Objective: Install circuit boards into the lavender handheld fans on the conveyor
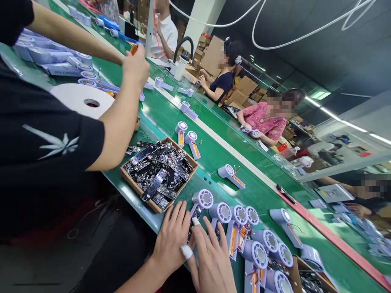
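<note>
My left hand (172,236) lies with its fingers stretched beside a purple round-headed device (203,199) at the table's near edge. White covers sit on a thumb and a finger of my right hand (210,254), whose fingers are spread over the handle of the same device. A dark circuit board (196,212) shows in that handle, partly hidden by my fingers. More purple devices stand to the right, some with orange strips and thin red wires in their open handles. Just beyond my left hand is a cardboard box of black circuit boards (159,182).
A co-worker's arm (117,134) reaches over the table on the left, near a white roll (82,99) and piled purple parts. Single devices lie along the green belt (214,156). Another box of boards (311,280) is at lower right. People sit across the line.
</note>
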{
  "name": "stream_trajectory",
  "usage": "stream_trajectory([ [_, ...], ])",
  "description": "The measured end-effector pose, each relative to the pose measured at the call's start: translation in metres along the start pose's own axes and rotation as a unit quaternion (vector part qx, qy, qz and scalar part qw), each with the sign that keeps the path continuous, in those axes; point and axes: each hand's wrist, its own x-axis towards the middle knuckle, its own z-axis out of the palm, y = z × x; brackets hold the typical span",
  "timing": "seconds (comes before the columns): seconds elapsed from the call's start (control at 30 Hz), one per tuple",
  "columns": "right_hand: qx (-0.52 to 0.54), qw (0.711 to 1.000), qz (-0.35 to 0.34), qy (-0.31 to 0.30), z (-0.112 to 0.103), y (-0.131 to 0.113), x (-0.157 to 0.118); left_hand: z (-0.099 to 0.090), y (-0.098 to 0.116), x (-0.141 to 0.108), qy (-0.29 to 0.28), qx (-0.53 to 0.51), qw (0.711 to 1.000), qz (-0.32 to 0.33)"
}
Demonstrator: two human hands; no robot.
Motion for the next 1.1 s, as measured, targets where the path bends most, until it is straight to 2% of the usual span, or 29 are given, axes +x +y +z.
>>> stream_trajectory([
  [0.23, 0.015, 0.998, 0.017, -0.053, -0.004, -0.005, 0.003, -0.001, 0.0, 0.0, 0.026, 0.001, 1.0, 0.005],
  [0.53, 0.052, 0.997, 0.029, -0.042, -0.015, -0.007, 0.013, 0.001, 0.0, -0.001, 0.021, 0.014, 1.0, 0.009],
  [0.77, 0.056, 0.997, 0.049, -0.032, -0.013, -0.003, 0.011, 0.002, 0.001, -0.002, 0.015, 0.005, 1.0, 0.0],
  [1.1, 0.057, 0.998, 0.034, -0.021, -0.017, -0.002, 0.011, -0.003, 0.002, 0.001, 0.004, 0.003, 1.0, -0.004],
])
